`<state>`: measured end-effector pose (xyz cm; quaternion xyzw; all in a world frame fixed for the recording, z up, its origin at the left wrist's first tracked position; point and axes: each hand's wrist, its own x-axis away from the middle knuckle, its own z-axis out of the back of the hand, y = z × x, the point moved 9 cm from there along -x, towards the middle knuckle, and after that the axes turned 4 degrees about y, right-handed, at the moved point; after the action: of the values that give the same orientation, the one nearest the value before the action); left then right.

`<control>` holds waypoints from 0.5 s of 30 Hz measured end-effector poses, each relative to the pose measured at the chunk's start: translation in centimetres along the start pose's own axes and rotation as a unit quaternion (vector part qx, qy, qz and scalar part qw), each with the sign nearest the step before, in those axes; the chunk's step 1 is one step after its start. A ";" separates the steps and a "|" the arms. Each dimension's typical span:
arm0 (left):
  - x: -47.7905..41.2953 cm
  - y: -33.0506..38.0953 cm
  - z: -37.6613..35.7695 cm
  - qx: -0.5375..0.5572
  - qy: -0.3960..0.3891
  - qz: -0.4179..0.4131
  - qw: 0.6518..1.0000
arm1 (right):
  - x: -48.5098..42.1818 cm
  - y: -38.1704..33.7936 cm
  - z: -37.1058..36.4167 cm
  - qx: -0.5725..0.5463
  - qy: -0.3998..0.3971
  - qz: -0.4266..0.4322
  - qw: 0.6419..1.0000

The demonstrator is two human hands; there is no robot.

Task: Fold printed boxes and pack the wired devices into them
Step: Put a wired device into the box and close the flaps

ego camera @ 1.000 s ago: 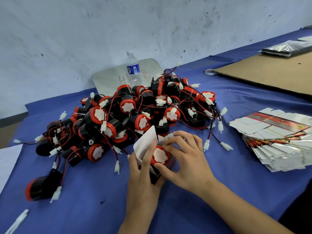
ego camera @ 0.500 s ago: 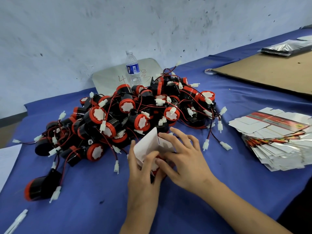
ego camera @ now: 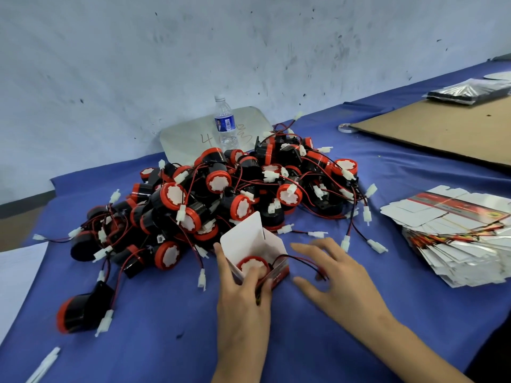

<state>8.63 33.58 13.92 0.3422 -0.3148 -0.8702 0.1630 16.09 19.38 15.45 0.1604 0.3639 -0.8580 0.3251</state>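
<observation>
A small printed box [ego camera: 249, 240] with its white flaps up stands on the blue cloth in front of me. Inside it sits a black device with a red rim and white face [ego camera: 249, 264]. My left hand [ego camera: 243, 308] grips the box from the near side, thumb on the device's face. The device's red and black wire [ego camera: 298, 258] arcs out of the box to my right hand [ego camera: 340, 277], which hovers beside the box with fingers spread. A big pile of the same wired devices [ego camera: 221, 189] lies just behind. Flat printed boxes [ego camera: 456, 233] are stacked at the right.
One loose device [ego camera: 80, 313] lies at the near left, with white paper [ego camera: 13, 272] beyond it. A water bottle [ego camera: 225, 123] and a grey board [ego camera: 190, 136] stand against the wall. A cardboard sheet [ego camera: 442, 128], tape roll [ego camera: 347, 128] and black packet [ego camera: 470, 89] lie far right.
My right hand has come off the box top and moved right, fingers spread, with the wire trailing to it. The box flaps stand open and the device shows inside.
</observation>
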 end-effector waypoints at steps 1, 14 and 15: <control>-0.1 0.0 0.1 0.001 0.002 0.000 1.000 | 0.7 0.2 0.3 -0.043 0.010 -0.004 0.999; -0.2 -0.4 -0.2 -0.022 -0.016 0.002 1.000 | -3.2 -2.3 1.2 -0.248 0.047 0.025 0.967; -0.2 -0.5 -0.3 -0.021 -0.019 0.000 1.000 | -3.5 -2.5 0.3 -0.241 0.027 0.027 0.970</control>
<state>8.88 33.95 13.49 0.3221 -0.2991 -0.8831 0.1640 16.92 21.99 18.74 0.1106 0.5643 -0.7310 0.3674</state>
